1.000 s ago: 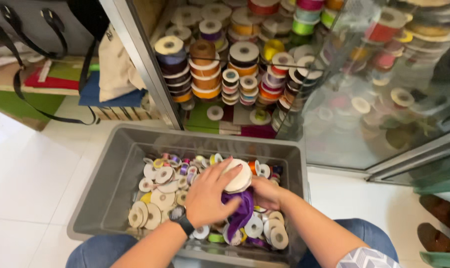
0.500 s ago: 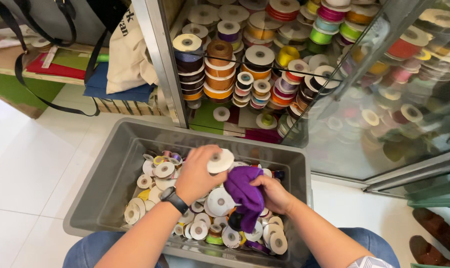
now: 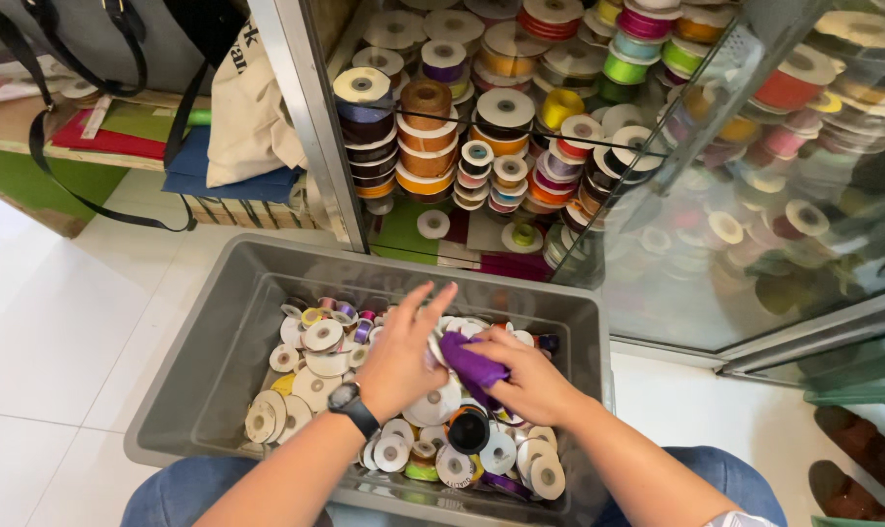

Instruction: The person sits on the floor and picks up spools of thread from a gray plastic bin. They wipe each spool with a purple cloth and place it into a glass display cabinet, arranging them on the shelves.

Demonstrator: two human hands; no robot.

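A grey plastic bin (image 3: 218,342) rests on my lap, filled with several small ribbon spools (image 3: 315,361). My right hand (image 3: 530,376) grips a bunched purple ribbon (image 3: 470,361) above the spools. My left hand (image 3: 403,356), with a black watch on the wrist, hovers just left of the ribbon with fingers spread, its fingertips near the purple fabric. A dark spool (image 3: 469,429) lies just below my hands.
An open glass cabinet (image 3: 501,127) ahead holds stacked ribbon spools in many colours; its glass door (image 3: 784,195) swings out at right. Bags (image 3: 237,107) hang at left above folded fabric. White tiled floor (image 3: 42,312) lies at left; shoes (image 3: 862,459) at lower right.
My left hand held a white spool earlier and now holds none, fingers spread. The purple ribbon has been gathered tighter in my right hand. The view tilted slightly.
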